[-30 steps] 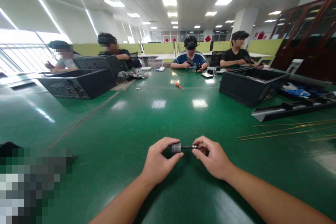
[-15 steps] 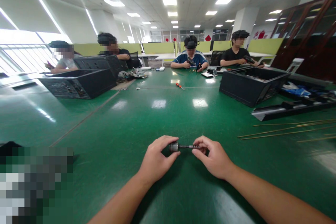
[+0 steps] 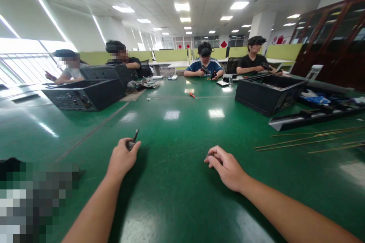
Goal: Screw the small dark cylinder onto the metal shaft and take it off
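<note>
My left hand [image 3: 124, 155] is closed around a dark metal cylinder with a thin shaft [image 3: 135, 136], which sticks up past the fingertips and tilts to the right. Most of the cylinder is hidden in the palm. Across a wide gap, my right hand [image 3: 226, 165] pinches a small metal piece [image 3: 209, 155] between thumb and fingers, just above the green table [image 3: 171, 182]. Only a bit of that piece shows, so its kind is unclear.
An orange-handled screwdriver [image 3: 192, 95] lies further back. Black computer cases stand at left [image 3: 85, 93] and right [image 3: 265, 95]. Thin brass-coloured rods [image 3: 296, 142] and a black metal rail [image 3: 310, 117] lie at right. Several people sit across the table, one holding a power drill [image 3: 205, 69].
The shafted cylinder and the small piece, earlier held in line between both hands, are apart. My left hand has moved left with the cylinder, and its shaft has swung upward.
</note>
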Demonstrator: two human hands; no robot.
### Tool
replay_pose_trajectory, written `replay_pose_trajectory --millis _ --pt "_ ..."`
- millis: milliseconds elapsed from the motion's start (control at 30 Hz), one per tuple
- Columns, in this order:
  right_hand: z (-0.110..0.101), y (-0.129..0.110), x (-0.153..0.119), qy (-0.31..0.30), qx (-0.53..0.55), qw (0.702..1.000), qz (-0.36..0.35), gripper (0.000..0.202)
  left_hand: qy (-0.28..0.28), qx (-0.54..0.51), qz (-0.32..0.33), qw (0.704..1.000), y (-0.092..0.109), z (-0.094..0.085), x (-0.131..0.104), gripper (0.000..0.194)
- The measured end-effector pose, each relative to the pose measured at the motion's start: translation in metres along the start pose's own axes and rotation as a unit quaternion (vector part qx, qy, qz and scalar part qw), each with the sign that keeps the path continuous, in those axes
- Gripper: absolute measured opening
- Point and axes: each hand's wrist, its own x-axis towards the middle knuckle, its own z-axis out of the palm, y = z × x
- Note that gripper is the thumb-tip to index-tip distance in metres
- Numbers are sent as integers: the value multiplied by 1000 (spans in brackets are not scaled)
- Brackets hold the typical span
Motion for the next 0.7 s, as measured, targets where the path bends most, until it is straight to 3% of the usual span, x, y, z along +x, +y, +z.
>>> replay_pose_trajectory --millis 167,467,600,700 --pt "-2 -2 -2 -2 -17 1000 -10 17 26 43 -57 997 -26 -13 8 50" --pt "-3 -9 -6 -10 -11 1000 -25 15 10 96 -157 983 -43 -19 12 56" --pt "-3 -8 -5 -13 11 1000 -17 15 16 95 -139 986 -48 -25 14 49" --pt "1 -6 -3 -7 86 996 0 21 76 90 -102 988 -40 -29 12 66"
